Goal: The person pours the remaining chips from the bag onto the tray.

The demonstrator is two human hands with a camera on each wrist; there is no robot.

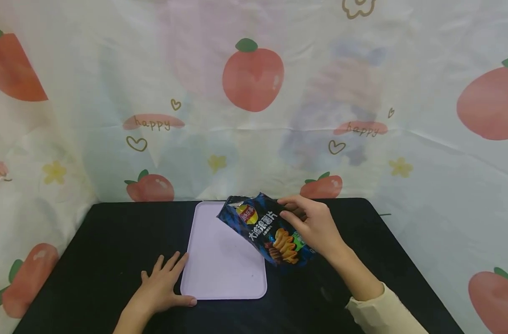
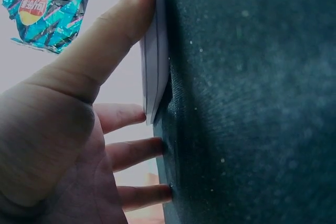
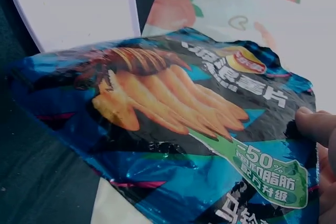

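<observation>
A dark blue bag of potato chips (image 1: 260,227) hangs tilted over the right side of a pale lilac tray (image 1: 220,273). My right hand (image 1: 314,222) pinches the bag by its right edge between thumb and fingers. In the right wrist view the chip bag (image 3: 173,108) fills most of the picture, its printed front showing. At the tray's lower left corner, my left hand (image 1: 159,285) touches the rim with fingers spread and thumb along the near edge. The left wrist view shows the left thumb (image 2: 105,40) against the tray's side (image 2: 155,51).
The tray lies on a black table (image 1: 132,232). Behind the table's far edge hangs a pale curtain (image 1: 254,144) printed with red fruit, hearts and the word happy; it also runs along both sides.
</observation>
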